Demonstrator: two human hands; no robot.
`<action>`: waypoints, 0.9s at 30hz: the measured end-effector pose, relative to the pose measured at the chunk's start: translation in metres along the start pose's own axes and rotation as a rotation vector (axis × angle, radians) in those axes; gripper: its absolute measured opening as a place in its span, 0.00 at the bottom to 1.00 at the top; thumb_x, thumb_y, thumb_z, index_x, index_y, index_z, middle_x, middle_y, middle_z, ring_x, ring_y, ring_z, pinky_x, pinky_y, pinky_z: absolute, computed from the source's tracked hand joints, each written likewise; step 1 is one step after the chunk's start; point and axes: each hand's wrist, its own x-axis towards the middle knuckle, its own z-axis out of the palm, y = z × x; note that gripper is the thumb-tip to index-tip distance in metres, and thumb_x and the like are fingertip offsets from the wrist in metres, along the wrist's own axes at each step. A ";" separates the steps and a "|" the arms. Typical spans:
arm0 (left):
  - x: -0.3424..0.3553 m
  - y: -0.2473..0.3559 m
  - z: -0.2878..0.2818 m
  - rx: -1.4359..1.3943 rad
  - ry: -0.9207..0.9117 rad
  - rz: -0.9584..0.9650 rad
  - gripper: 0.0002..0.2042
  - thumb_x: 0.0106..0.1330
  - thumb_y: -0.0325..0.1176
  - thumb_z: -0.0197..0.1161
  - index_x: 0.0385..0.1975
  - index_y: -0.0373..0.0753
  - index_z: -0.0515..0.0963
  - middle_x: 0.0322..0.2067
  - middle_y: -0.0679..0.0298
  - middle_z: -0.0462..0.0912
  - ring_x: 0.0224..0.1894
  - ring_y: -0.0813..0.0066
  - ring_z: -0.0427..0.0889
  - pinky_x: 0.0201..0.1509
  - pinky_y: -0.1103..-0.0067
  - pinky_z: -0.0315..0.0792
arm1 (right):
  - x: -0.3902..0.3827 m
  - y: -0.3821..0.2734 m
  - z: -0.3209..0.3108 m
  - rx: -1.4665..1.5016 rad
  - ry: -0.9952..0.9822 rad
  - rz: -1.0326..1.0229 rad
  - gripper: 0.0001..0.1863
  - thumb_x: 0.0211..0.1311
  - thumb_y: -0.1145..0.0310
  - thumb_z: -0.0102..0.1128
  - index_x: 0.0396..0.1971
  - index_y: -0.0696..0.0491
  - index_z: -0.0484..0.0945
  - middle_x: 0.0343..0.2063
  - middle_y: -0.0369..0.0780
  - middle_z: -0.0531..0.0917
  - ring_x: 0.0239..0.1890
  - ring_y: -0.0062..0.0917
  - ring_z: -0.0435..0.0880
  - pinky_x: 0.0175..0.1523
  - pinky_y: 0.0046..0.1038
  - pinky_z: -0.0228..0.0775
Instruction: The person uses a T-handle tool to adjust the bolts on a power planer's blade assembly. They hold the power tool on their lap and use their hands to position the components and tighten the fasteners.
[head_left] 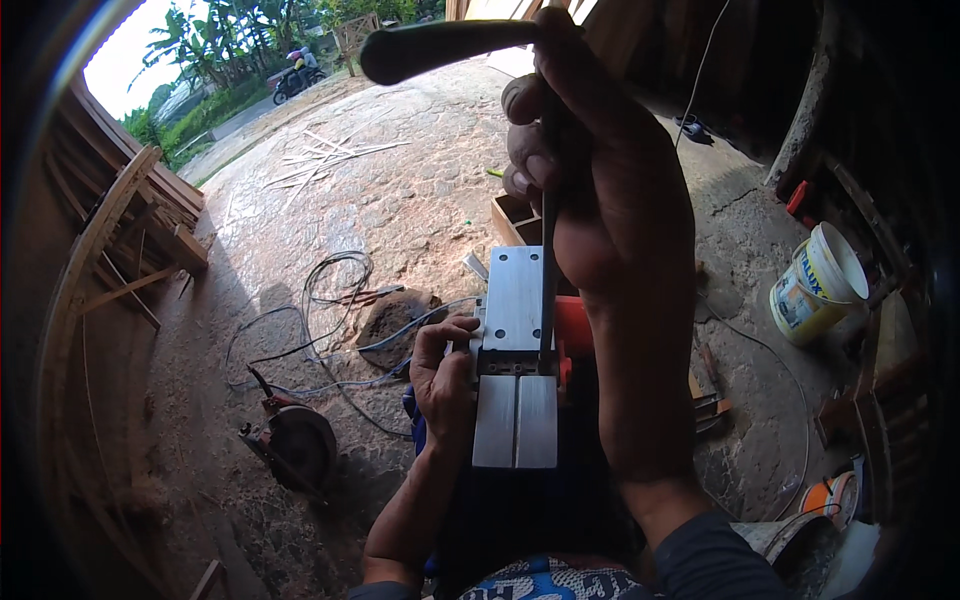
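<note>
Planer (516, 422): sole upward, support beneath hidden; possible rocking or twisting, caused by uneven holding from the left edge.
Blade slot (512, 367): possible nicked fingers or scored metal, caused by a slip of the shaft under pressure.
Dark-handled tool (450, 44): exact kind unclear; shaft along the front plate's right edge, lower end close to the slot's right corner, contact uncertain.
Right hand (605, 170): closed round the tool; planer just below and leftward.
Left hand (445, 375): clamped on the planer's left edge, alongside the slot.
Circular saw (300, 447): on the floor (430, 200), left of planer, well apart.
</note>
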 end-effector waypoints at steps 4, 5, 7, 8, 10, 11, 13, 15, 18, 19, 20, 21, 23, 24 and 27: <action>0.001 -0.001 -0.001 0.015 -0.019 0.018 0.10 0.57 0.20 0.47 0.37 0.34 0.73 0.47 0.55 0.79 0.51 0.71 0.75 0.62 0.74 0.65 | 0.003 -0.002 -0.009 0.093 -0.109 0.057 0.17 0.60 0.60 0.67 0.45 0.53 0.79 0.27 0.37 0.81 0.20 0.17 0.75 0.24 0.21 0.65; 0.001 -0.001 -0.002 0.012 -0.021 0.018 0.10 0.57 0.20 0.47 0.37 0.34 0.73 0.47 0.55 0.79 0.51 0.71 0.75 0.62 0.74 0.65 | 0.004 -0.002 -0.010 0.109 -0.131 0.064 0.17 0.59 0.61 0.66 0.45 0.53 0.79 0.27 0.37 0.81 0.20 0.17 0.75 0.24 0.21 0.65; 0.002 -0.002 -0.002 0.006 -0.023 0.017 0.10 0.57 0.21 0.47 0.37 0.34 0.73 0.47 0.54 0.79 0.51 0.70 0.75 0.63 0.73 0.64 | 0.002 -0.001 -0.010 0.120 -0.146 0.060 0.16 0.58 0.64 0.66 0.45 0.52 0.78 0.27 0.37 0.80 0.20 0.19 0.75 0.24 0.22 0.66; 0.002 -0.002 -0.002 -0.002 -0.019 0.017 0.10 0.57 0.21 0.47 0.37 0.34 0.73 0.47 0.54 0.79 0.51 0.70 0.75 0.63 0.73 0.64 | 0.001 -0.002 -0.008 0.122 -0.149 0.049 0.16 0.58 0.65 0.65 0.45 0.52 0.78 0.27 0.37 0.80 0.20 0.20 0.76 0.24 0.22 0.66; 0.001 -0.002 -0.002 -0.018 -0.009 0.017 0.10 0.57 0.21 0.47 0.37 0.34 0.73 0.47 0.54 0.79 0.51 0.70 0.75 0.63 0.73 0.64 | -0.002 -0.006 -0.008 0.111 -0.154 0.027 0.15 0.57 0.68 0.65 0.45 0.52 0.78 0.27 0.38 0.79 0.20 0.21 0.76 0.24 0.23 0.67; 0.001 -0.002 -0.001 -0.016 -0.009 0.007 0.11 0.56 0.20 0.47 0.37 0.34 0.73 0.47 0.54 0.79 0.52 0.70 0.75 0.64 0.73 0.64 | -0.001 -0.007 -0.009 0.098 -0.148 0.012 0.15 0.57 0.69 0.64 0.45 0.52 0.78 0.27 0.38 0.79 0.21 0.22 0.76 0.24 0.24 0.67; 0.001 -0.002 0.000 -0.011 -0.008 -0.012 0.11 0.56 0.20 0.47 0.37 0.34 0.73 0.48 0.54 0.79 0.52 0.70 0.75 0.64 0.73 0.63 | -0.002 -0.012 -0.008 0.041 -0.120 -0.031 0.16 0.56 0.72 0.64 0.45 0.52 0.78 0.27 0.38 0.79 0.21 0.24 0.77 0.24 0.25 0.68; 0.001 -0.002 0.000 -0.004 -0.001 0.000 0.11 0.55 0.20 0.47 0.37 0.33 0.73 0.47 0.54 0.79 0.53 0.69 0.75 0.65 0.72 0.63 | -0.004 -0.012 -0.003 -0.109 -0.047 -0.171 0.16 0.55 0.75 0.63 0.45 0.51 0.77 0.27 0.38 0.78 0.21 0.25 0.77 0.24 0.25 0.68; 0.000 -0.006 -0.003 -0.009 0.018 -0.041 0.12 0.55 0.20 0.46 0.37 0.33 0.73 0.47 0.54 0.80 0.54 0.68 0.74 0.66 0.72 0.62 | -0.001 0.003 0.007 -0.616 0.099 -0.778 0.18 0.53 0.78 0.62 0.46 0.51 0.77 0.26 0.39 0.77 0.21 0.27 0.77 0.24 0.27 0.69; -0.001 -0.005 -0.003 0.005 0.029 -0.055 0.12 0.55 0.20 0.46 0.37 0.33 0.73 0.47 0.54 0.80 0.54 0.67 0.74 0.66 0.71 0.61 | 0.002 0.010 0.010 -0.786 0.147 -1.004 0.18 0.53 0.80 0.62 0.46 0.51 0.77 0.26 0.39 0.77 0.22 0.28 0.78 0.24 0.27 0.69; -0.001 -0.004 -0.002 0.016 0.040 -0.067 0.12 0.55 0.20 0.46 0.37 0.33 0.73 0.47 0.54 0.80 0.54 0.67 0.74 0.67 0.71 0.61 | 0.003 0.015 0.016 -0.842 0.160 -1.145 0.19 0.52 0.81 0.62 0.46 0.51 0.77 0.26 0.39 0.77 0.22 0.29 0.78 0.24 0.28 0.69; -0.003 0.003 0.002 0.040 0.051 -0.071 0.12 0.54 0.20 0.46 0.37 0.33 0.73 0.47 0.54 0.80 0.54 0.67 0.74 0.67 0.71 0.60 | -0.008 0.010 0.024 -0.912 0.175 -1.043 0.20 0.51 0.82 0.62 0.45 0.50 0.77 0.26 0.39 0.75 0.22 0.31 0.77 0.25 0.29 0.70; -0.003 0.006 0.003 0.055 0.056 -0.069 0.12 0.54 0.20 0.46 0.37 0.33 0.73 0.47 0.53 0.80 0.54 0.67 0.74 0.67 0.71 0.60 | -0.002 0.011 0.022 -0.917 0.097 -0.965 0.19 0.56 0.79 0.63 0.48 0.51 0.78 0.28 0.39 0.79 0.25 0.28 0.79 0.29 0.29 0.72; -0.003 0.004 0.001 0.045 0.051 -0.062 0.12 0.55 0.20 0.46 0.37 0.34 0.73 0.47 0.53 0.80 0.54 0.67 0.74 0.67 0.71 0.60 | 0.000 0.012 0.021 -0.918 0.062 -0.924 0.18 0.58 0.77 0.63 0.50 0.51 0.78 0.29 0.39 0.80 0.26 0.26 0.80 0.31 0.29 0.73; -0.001 0.003 0.003 0.018 0.009 -0.019 0.11 0.55 0.20 0.46 0.36 0.34 0.73 0.47 0.54 0.80 0.54 0.68 0.74 0.66 0.71 0.61 | -0.008 -0.002 0.005 -0.067 -0.212 -0.153 0.23 0.62 0.61 0.68 0.56 0.52 0.78 0.34 0.35 0.85 0.28 0.17 0.80 0.35 0.21 0.71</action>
